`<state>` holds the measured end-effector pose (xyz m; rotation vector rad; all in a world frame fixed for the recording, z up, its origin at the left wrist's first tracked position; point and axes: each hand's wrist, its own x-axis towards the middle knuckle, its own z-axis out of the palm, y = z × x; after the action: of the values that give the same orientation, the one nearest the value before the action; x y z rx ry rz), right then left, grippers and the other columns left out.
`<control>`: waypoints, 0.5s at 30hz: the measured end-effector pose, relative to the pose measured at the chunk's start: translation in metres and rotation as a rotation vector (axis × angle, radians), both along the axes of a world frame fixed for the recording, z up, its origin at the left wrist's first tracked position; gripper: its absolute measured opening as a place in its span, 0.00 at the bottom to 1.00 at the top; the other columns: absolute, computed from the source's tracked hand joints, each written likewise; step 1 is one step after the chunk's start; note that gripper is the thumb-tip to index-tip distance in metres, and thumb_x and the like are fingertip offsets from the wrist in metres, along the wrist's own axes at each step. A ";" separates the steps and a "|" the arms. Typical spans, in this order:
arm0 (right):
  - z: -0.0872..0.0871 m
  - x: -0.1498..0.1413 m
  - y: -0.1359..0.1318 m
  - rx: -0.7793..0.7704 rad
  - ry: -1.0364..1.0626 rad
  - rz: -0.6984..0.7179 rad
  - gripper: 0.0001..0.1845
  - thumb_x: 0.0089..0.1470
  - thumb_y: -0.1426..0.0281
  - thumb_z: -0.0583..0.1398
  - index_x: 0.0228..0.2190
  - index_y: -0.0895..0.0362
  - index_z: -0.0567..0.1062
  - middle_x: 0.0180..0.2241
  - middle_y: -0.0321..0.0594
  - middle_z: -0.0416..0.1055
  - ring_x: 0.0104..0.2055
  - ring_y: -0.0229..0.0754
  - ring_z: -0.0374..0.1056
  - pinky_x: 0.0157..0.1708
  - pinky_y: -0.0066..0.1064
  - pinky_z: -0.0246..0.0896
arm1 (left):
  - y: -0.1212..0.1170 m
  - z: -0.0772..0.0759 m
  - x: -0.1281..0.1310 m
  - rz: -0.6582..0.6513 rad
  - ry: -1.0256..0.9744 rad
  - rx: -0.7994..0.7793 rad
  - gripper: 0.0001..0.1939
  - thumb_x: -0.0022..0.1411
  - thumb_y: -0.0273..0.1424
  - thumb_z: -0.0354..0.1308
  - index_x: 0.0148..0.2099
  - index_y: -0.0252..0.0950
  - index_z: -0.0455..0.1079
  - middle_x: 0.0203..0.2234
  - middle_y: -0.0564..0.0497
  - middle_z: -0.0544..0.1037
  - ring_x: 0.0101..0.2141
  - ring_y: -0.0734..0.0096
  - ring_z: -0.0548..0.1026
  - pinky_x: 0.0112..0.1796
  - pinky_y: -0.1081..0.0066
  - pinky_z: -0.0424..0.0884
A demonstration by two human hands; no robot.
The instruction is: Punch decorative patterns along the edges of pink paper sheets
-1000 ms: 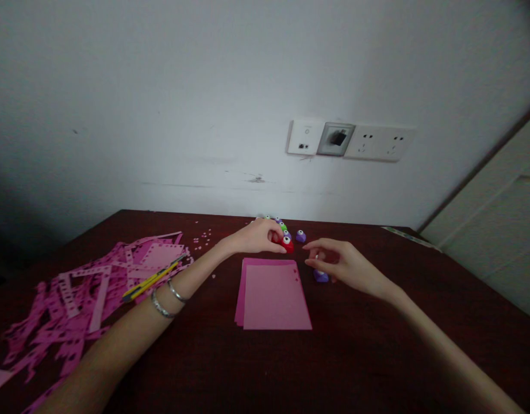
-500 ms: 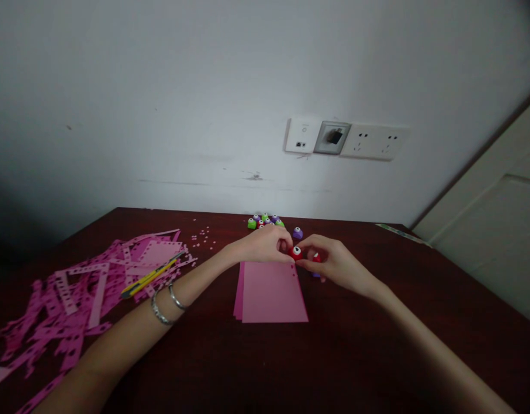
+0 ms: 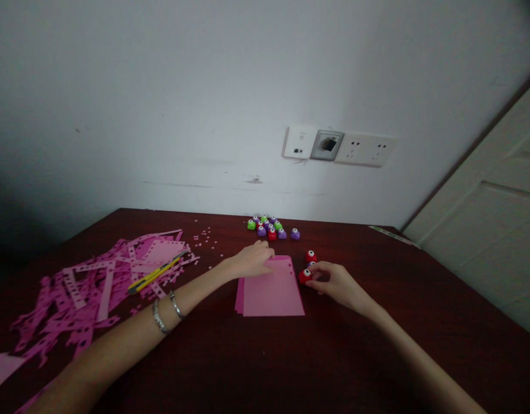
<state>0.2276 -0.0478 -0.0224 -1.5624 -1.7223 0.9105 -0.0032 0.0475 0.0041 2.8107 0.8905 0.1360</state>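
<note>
My right hand (image 3: pixel 337 283) pinches a small red craft punch (image 3: pixel 304 277) with a white, dark-marked top, just right of the pink paper sheets (image 3: pixel 271 296). Behind it stands another red craft punch (image 3: pixel 310 255), with a purple one partly hidden between the two. My left hand (image 3: pixel 251 260) lies at the top left of the sheets, thumb apart from the slightly bent fingers, holding nothing I can see. Small dark holes or marks show near the sheets' upper right corner.
Several green, purple and red craft punches (image 3: pixel 266 226) cluster at the back, with a lone purple punch (image 3: pixel 295 234) to their right. Punched pink paper strips (image 3: pixel 105 287) heap at left under a yellow cutter knife (image 3: pixel 155 275). A thin strip (image 3: pixel 394 236) lies far right.
The red punch has gone from my left hand to my right, then down to the right of the sheets. My left hand has moved back left onto the paper.
</note>
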 end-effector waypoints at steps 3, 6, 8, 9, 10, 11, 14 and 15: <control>-0.009 0.003 0.003 0.077 -0.085 0.013 0.10 0.45 0.68 0.62 0.32 0.59 0.74 0.27 0.38 0.70 0.27 0.38 0.67 0.24 0.27 0.65 | -0.010 -0.011 0.001 -0.013 0.032 0.091 0.22 0.58 0.41 0.51 0.48 0.30 0.65 0.45 0.39 0.67 0.46 0.57 0.63 0.44 0.63 0.62; -0.008 0.002 0.005 0.155 -0.159 0.047 0.08 0.46 0.70 0.61 0.32 0.57 0.75 0.30 0.39 0.72 0.31 0.39 0.68 0.31 0.29 0.64 | -0.022 -0.017 0.001 -0.041 0.074 0.099 0.29 0.60 0.46 0.47 0.55 0.28 0.59 0.56 0.35 0.57 0.55 0.51 0.55 0.50 0.60 0.57; -0.005 -0.001 0.005 0.184 -0.194 0.066 0.08 0.46 0.72 0.60 0.32 0.57 0.75 0.32 0.39 0.72 0.32 0.40 0.68 0.34 0.30 0.64 | -0.028 -0.020 0.001 -0.055 0.123 0.054 0.37 0.59 0.50 0.45 0.60 0.26 0.51 0.60 0.33 0.48 0.59 0.49 0.46 0.53 0.58 0.52; -0.004 -0.002 0.005 0.197 -0.208 0.077 0.08 0.46 0.72 0.60 0.32 0.57 0.75 0.32 0.39 0.72 0.32 0.40 0.68 0.34 0.30 0.63 | -0.030 -0.021 0.001 -0.060 0.149 0.021 0.40 0.59 0.52 0.43 0.61 0.25 0.47 0.61 0.33 0.45 0.60 0.49 0.42 0.54 0.58 0.50; -0.003 -0.003 0.005 0.207 -0.217 0.089 0.08 0.46 0.73 0.60 0.32 0.57 0.75 0.32 0.39 0.72 0.33 0.39 0.68 0.35 0.30 0.63 | -0.032 -0.022 0.002 -0.061 0.172 -0.014 0.43 0.58 0.53 0.42 0.63 0.24 0.44 0.61 0.33 0.42 0.61 0.49 0.40 0.55 0.58 0.48; -0.002 -0.003 0.005 0.217 -0.224 0.099 0.08 0.46 0.74 0.59 0.33 0.57 0.75 0.33 0.39 0.72 0.33 0.39 0.67 0.35 0.30 0.63 | -0.032 -0.022 0.002 -0.065 0.191 -0.047 0.44 0.58 0.54 0.41 0.63 0.23 0.41 0.62 0.33 0.40 0.61 0.50 0.39 0.56 0.58 0.46; -0.001 -0.003 0.005 0.225 -0.241 0.117 0.08 0.47 0.74 0.59 0.33 0.56 0.74 0.33 0.39 0.72 0.33 0.39 0.67 0.35 0.30 0.63 | -0.032 -0.024 0.003 -0.092 0.208 -0.112 0.47 0.57 0.57 0.37 0.64 0.24 0.37 0.62 0.35 0.38 0.61 0.51 0.36 0.57 0.58 0.43; 0.000 -0.003 0.005 0.222 -0.245 0.120 0.08 0.47 0.74 0.59 0.33 0.56 0.74 0.33 0.39 0.71 0.33 0.39 0.67 0.35 0.30 0.63 | -0.032 -0.024 0.003 -0.101 0.207 -0.124 0.47 0.57 0.57 0.37 0.64 0.24 0.36 0.62 0.35 0.37 0.61 0.52 0.36 0.57 0.57 0.43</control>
<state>0.2248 -0.0428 -0.0229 -1.4832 -2.0317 0.5765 0.0002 0.0156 -0.0200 2.7812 0.7653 -0.2208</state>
